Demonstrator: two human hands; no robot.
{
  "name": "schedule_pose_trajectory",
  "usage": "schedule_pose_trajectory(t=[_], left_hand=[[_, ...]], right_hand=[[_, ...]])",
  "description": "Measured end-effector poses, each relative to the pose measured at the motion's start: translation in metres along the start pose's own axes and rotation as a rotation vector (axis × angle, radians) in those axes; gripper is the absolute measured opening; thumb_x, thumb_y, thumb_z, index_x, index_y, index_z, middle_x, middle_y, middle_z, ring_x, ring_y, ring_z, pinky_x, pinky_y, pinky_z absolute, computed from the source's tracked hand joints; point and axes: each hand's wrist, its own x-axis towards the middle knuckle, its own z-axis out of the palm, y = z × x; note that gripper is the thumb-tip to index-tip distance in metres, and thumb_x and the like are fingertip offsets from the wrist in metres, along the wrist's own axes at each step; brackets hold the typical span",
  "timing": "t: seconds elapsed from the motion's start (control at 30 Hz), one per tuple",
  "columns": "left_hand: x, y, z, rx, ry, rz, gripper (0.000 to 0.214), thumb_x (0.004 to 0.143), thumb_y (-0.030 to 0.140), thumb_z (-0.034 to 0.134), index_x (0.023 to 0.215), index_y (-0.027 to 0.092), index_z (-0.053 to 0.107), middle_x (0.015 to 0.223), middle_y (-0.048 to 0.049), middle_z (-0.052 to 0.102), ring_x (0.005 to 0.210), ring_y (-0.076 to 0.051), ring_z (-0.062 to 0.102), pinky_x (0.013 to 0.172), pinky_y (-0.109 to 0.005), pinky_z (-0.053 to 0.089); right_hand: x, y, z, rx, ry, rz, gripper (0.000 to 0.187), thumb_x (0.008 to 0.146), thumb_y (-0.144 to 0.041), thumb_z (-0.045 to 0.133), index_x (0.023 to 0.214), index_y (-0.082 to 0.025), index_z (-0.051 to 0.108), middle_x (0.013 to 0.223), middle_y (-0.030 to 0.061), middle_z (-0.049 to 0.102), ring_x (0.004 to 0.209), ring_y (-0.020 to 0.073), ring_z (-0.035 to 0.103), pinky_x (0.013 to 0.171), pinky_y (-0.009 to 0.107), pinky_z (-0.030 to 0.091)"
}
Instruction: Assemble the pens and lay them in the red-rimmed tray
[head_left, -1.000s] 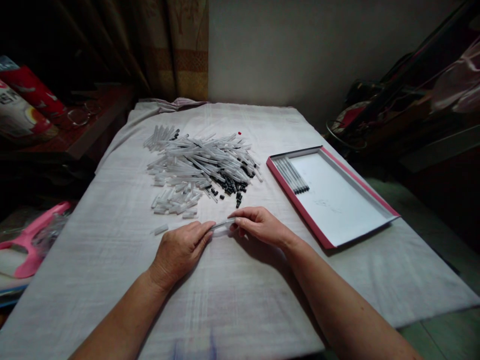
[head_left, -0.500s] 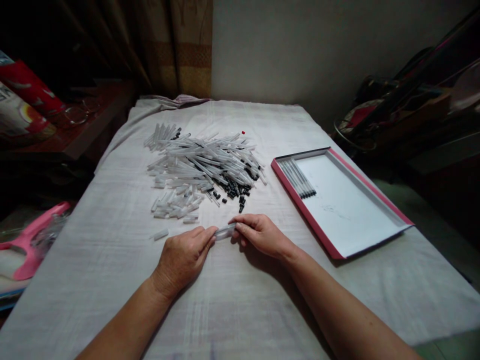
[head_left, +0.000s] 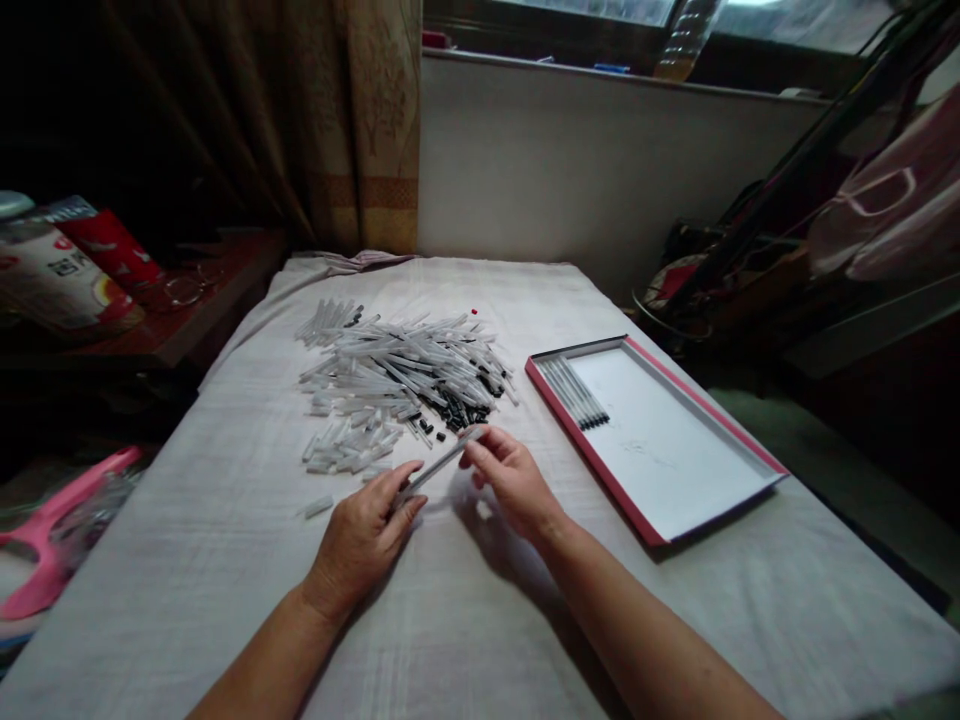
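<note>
Both my hands hold one clear plastic pen [head_left: 439, 464] just above the cloth-covered table [head_left: 480, 600]. My left hand [head_left: 364, 535] pinches its near end and my right hand [head_left: 510, 480] pinches its far end, so the pen slants up to the right. Beyond my hands lies a heap of clear pen barrels [head_left: 397, 365] with small black parts [head_left: 457, 408] at its right side and short clear caps [head_left: 349, 450] at its near-left side. One loose cap [head_left: 318, 507] lies left of my left hand.
A shallow red-edged white box lid [head_left: 675, 460] at the right holds a row of several finished pens [head_left: 576, 393]. A pink plastic object [head_left: 52, 530] lies off the table's left edge. Printed packages [head_left: 67, 275] sit on a side shelf. Curtain and wall stand behind.
The camera has tilted up. The pen between my hands now shows longer and slants upward, with my hands spread further apart along it.
</note>
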Motion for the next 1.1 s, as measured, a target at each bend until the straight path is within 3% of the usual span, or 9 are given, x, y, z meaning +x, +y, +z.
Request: schedule_pose_trajectory(t=[0.07, 0.13, 0.23, 0.3, 0.4, 0.5, 0.6, 0.8, 1.1], left_hand=[[0.001, -0.001, -0.001, -0.016, 0.013, -0.074, 0.038, 0.090, 0.039, 0.055, 0.122, 0.021, 0.063, 0.090, -0.0044, 0.073, 0.064, -0.014, 0.066, 0.067, -0.025, 0.055], [0.002, -0.001, -0.001, -0.027, 0.019, -0.124, 0.038, 0.089, 0.038, 0.054, 0.120, 0.020, 0.064, 0.084, -0.0025, 0.071, 0.058, -0.012, 0.063, 0.063, -0.024, 0.054], [0.002, -0.001, -0.001, -0.023, 0.011, -0.129, 0.034, 0.089, 0.038, 0.052, 0.114, 0.019, 0.067, 0.087, -0.0030, 0.072, 0.062, -0.013, 0.064, 0.066, -0.024, 0.054], [0.003, -0.001, -0.001, -0.010, 0.007, -0.121, 0.032, 0.089, 0.037, 0.052, 0.110, 0.020, 0.069, 0.090, -0.0035, 0.074, 0.064, -0.013, 0.066, 0.066, -0.024, 0.055], [0.004, 0.000, 0.000, 0.007, 0.014, -0.117, 0.031, 0.089, 0.038, 0.052, 0.108, 0.021, 0.070, 0.096, -0.0040, 0.075, 0.070, -0.014, 0.069, 0.069, -0.024, 0.056], [0.005, -0.001, 0.000, 0.019, 0.027, -0.098, 0.030, 0.089, 0.038, 0.051, 0.106, 0.021, 0.071, 0.098, -0.0046, 0.076, 0.078, -0.016, 0.071, 0.072, -0.024, 0.057], [0.005, -0.002, 0.001, 0.032, 0.042, -0.086, 0.030, 0.090, 0.038, 0.051, 0.105, 0.021, 0.071, 0.098, -0.0050, 0.076, 0.084, -0.017, 0.072, 0.074, -0.024, 0.057], [0.005, -0.003, 0.001, 0.040, 0.033, -0.066, 0.029, 0.091, 0.038, 0.051, 0.105, 0.021, 0.071, 0.097, -0.0050, 0.076, 0.086, -0.017, 0.073, 0.075, -0.024, 0.057], [0.005, -0.003, 0.001, 0.028, 0.018, -0.074, 0.029, 0.090, 0.038, 0.051, 0.105, 0.023, 0.071, 0.097, -0.0044, 0.076, 0.088, -0.018, 0.072, 0.077, -0.025, 0.057]], right_hand=[[0.009, -0.026, -0.023, -0.045, 0.132, -0.144, 0.036, 0.071, -0.051, 0.071, 0.087, -0.020, 0.063, 0.086, 0.0055, 0.070, 0.070, 0.0151, 0.062, 0.054, 0.023, 0.046], [0.022, -0.055, -0.060, -0.163, 0.324, -0.314, 0.040, 0.072, -0.055, 0.068, 0.091, -0.020, 0.061, 0.085, 0.0056, 0.072, 0.067, 0.0161, 0.063, 0.056, 0.026, 0.048], [0.049, -0.087, -0.128, -0.603, 0.613, -0.541, 0.046, 0.076, -0.056, 0.062, 0.101, -0.018, 0.068, 0.079, 0.0054, 0.072, 0.069, 0.0194, 0.065, 0.062, 0.030, 0.050], [0.070, -0.095, -0.166, -0.904, 0.696, -0.461, 0.041, 0.080, -0.051, 0.060, 0.099, -0.017, 0.073, 0.084, 0.0084, 0.075, 0.079, 0.0235, 0.068, 0.069, 0.032, 0.050], [0.100, -0.088, -0.197, -1.317, 0.682, -0.145, 0.034, 0.084, -0.043, 0.059, 0.098, -0.019, 0.077, 0.095, 0.0105, 0.077, 0.090, 0.0278, 0.069, 0.071, 0.032, 0.049], [0.123, -0.074, -0.200, -1.523, 0.585, 0.043, 0.038, 0.090, -0.041, 0.051, 0.111, -0.020, 0.074, 0.110, 0.0116, 0.074, 0.098, 0.0282, 0.068, 0.072, 0.032, 0.047], [0.135, -0.064, -0.193, -1.588, 0.510, 0.093, 0.038, 0.092, -0.040, 0.048, 0.114, -0.022, 0.073, 0.114, 0.0112, 0.073, 0.102, 0.0275, 0.067, 0.073, 0.031, 0.047], [0.131, -0.054, -0.186, -1.619, 0.460, 0.088, 0.045, 0.089, -0.049, 0.049, 0.120, -0.023, 0.069, 0.110, 0.0093, 0.074, 0.101, 0.0280, 0.067, 0.073, 0.032, 0.048], [0.133, -0.044, -0.189, -1.553, 0.439, 0.019, 0.043, 0.086, -0.039, 0.054, 0.123, -0.021, 0.067, 0.116, 0.0077, 0.072, 0.104, 0.0236, 0.066, 0.080, 0.028, 0.048]])
